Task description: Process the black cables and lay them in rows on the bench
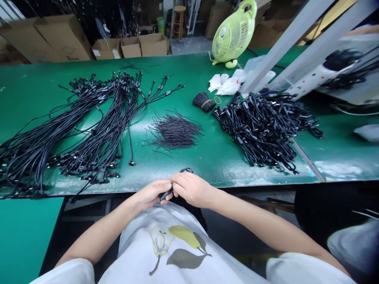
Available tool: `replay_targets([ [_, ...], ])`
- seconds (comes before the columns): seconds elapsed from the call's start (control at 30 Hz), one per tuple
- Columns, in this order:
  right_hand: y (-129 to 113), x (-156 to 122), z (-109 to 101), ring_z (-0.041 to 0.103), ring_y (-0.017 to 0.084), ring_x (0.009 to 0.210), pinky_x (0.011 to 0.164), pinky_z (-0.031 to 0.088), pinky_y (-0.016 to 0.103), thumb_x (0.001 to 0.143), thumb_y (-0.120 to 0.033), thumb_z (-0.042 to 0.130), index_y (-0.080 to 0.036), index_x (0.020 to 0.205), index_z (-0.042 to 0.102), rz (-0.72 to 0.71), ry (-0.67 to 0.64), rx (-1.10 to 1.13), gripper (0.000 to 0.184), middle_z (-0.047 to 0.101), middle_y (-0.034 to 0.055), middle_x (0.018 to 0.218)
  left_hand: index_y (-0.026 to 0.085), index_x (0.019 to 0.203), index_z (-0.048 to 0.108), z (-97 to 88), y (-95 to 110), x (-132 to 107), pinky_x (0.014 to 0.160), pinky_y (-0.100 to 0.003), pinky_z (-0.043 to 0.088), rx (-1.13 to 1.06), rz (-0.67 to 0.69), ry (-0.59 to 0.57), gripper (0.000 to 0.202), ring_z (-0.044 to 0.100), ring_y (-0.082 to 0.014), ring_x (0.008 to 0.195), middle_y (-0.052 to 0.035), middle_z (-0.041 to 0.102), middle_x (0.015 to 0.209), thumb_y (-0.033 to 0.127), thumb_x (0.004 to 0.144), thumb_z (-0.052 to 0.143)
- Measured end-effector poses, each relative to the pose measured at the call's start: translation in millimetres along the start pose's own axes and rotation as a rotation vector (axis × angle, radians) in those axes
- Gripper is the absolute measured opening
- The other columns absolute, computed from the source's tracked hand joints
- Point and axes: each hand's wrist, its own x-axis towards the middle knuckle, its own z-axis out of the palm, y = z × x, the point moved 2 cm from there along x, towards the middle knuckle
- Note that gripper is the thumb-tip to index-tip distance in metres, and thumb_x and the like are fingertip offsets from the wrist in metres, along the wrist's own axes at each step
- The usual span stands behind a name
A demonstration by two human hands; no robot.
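Brown cardboard cartons (pixel 130 45) and a wooden stool (pixel 179 21) stand well beyond a long workbench surface (pixel 189 79) topped in glossy green, and all places here are taken from the loose heap of short, thin black wires (pixel 174 132) near its middle. Behind that heap sits a lime-green plastic desk fan (pixel 233 33), with crumpled white tissue (pixel 225 85) just to the fan's near side. To the heap's left lie long combed rows of black cables with small connectors (pixel 100 110), and to its right lies a dense tangled pile of black looped cords (pixel 263 130). Just behind and to the right of the heap rests a small black bundle tied with a yellow rubber band (pixel 203 102). Nearer the person than the heap, over the front edge of the surface and above a white shirt printed with pears (pixel 174 248), the two hands work close together. The left hand (pixel 152 194) is nearly closed, fingers curled around a slim black cable (pixel 165 195) with a stiff dark end. The right hand (pixel 192 189) is also nearly closed, cupped over the same cable, whose small loop (pixel 186 170) rises beyond its knuckles. Exactly how the fingers grip is partly hidden. Holding the work this close between both hands looks like a sound way to keep the thin cable steady and clear of the piles.
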Motion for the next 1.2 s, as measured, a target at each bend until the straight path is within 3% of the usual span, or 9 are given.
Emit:
replay_targets([
  [0.17, -6, -6, 4, 0.05, 0.015, 0.073, 0.066, 0.034, 0.031, 0.096, -0.018, 0.04, -0.015, 0.084, 0.054, -0.151, -0.133, -0.156, 0.019, 0.054, 0.004, 0.079, 0.014, 0.063, 0.055, 1.4, -12, 7, 0.043, -0.019, 0.028, 0.059, -0.027, 0.158, 0.039, 0.036, -0.0069, 0.048, 0.0029, 0.046, 0.053, 0.048, 0.068, 0.075],
  [0.3, -9, -8, 4, 0.048, 0.017, 0.072, 0.063, 0.032, 0.033, 0.095, -0.016, 0.038, -0.012, 0.094, 0.057, -0.176, -0.22, -0.279, 0.02, 0.054, 0.0075, 0.084, 0.015, 0.056, 0.053, 0.8, -12, 12, 0.041, -0.02, 0.026, 0.153, -0.078, 0.223, 0.04, 0.035, -0.0065, 0.044, 0.0032, 0.045, 0.048, 0.047, 0.064, 0.075],
  [0.57, -15, -5, 11, 0.043, 0.018, 0.062, 0.059, 0.026, 0.035, 0.087, -0.016, 0.046, -0.018, 0.072, 0.063, -0.334, -0.518, -0.453, 0.023, 0.056, 0.0075, 0.068, 0.013, 0.057, 0.058, 18.3, -11, 16, 0.044, -0.019, 0.028, 0.097, -0.167, 0.238, 0.032, 0.038, -0.0067, 0.046, 0.0029, 0.048, 0.05, 0.039, 0.062, 0.077],
  [0.63, -7, -1, 12, 0.044, 0.018, 0.059, 0.058, 0.026, 0.035, 0.088, -0.015, 0.043, -0.016, 0.07, 0.061, -0.253, -0.532, -0.356, 0.025, 0.057, 0.0076, 0.065, 0.013, 0.061, 0.061, 22.6, -4, 14, 0.049, -0.019, 0.034, 0.034, -0.146, 0.265, 0.028, 0.044, -0.0082, 0.052, 0.0013, 0.053, 0.055, 0.035, 0.063, 0.078],
  [0.7, 5, 5, 11, 0.046, 0.017, 0.058, 0.057, 0.027, 0.033, 0.089, -0.015, 0.041, -0.014, 0.074, 0.06, -0.083, -0.464, -0.203, 0.025, 0.058, 0.0079, 0.066, 0.014, 0.068, 0.065, 22.6, 7, 12, 0.058, -0.02, 0.041, -0.046, -0.076, 0.307, 0.023, 0.051, -0.0105, 0.062, -0.0007, 0.06, 0.064, 0.034, 0.064, 0.078],
  [0.87, 21, 15, 17, 0.054, 0.015, 0.068, 0.065, 0.035, 0.029, 0.095, -0.025, 0.038, -0.015, 0.078, 0.057, 0.524, -0.061, 0.102, 0.027, 0.062, 0.0056, 0.075, 0.016, 0.083, 0.071, 7.6, 39, 21, 0.076, -0.027, 0.046, -0.02, 0.154, 0.392, 0.037, 0.058, -0.0185, 0.084, -0.0054, 0.068, 0.084, 0.052, 0.073, 0.071],
  [1.0, 17, 7, 27, 0.055, 0.012, 0.072, 0.068, 0.039, 0.023, 0.098, -0.027, 0.036, -0.016, 0.075, 0.055, 0.817, 0.227, 0.515, 0.031, 0.062, 0.0025, 0.077, 0.018, 0.101, 0.072, 1.7, 59, 24, 0.092, -0.031, 0.042, 0.305, 0.387, 0.282, 0.033, 0.054, -0.022, 0.103, -0.008, 0.063, 0.106, 0.044, 0.081, 0.066],
  [1.1, 29, -5, 25, 0.052, 0.011, 0.065, 0.064, 0.037, 0.022, 0.097, -0.03, 0.04, -0.017, 0.067, 0.052, 0.952, 0.24, 0.714, 0.034, 0.057, -0.0011, 0.067, 0.023, 0.096, 0.075, 9.8, 62, 17, 0.094, -0.032, 0.04, 0.687, 0.545, 0.188, 0.022, 0.051, -0.0204, 0.102, -0.0065, 0.056, 0.104, 0.032, 0.088, 0.056],
  [1.2, 42, -13, 14, 0.05, 0.011, 0.065, 0.064, 0.035, 0.023, 0.096, -0.029, 0.041, -0.017, 0.065, 0.051, 1.001, 0.244, 0.634, 0.034, 0.054, -0.0016, 0.065, 0.025, 0.088, 0.077, 18.9, 51, 19, 0.087, -0.033, 0.041, 1.016, 0.544, 0.059, 0.029, 0.05, -0.0193, 0.09, -0.0054, 0.054, 0.09, 0.025, 0.088, 0.048],
])
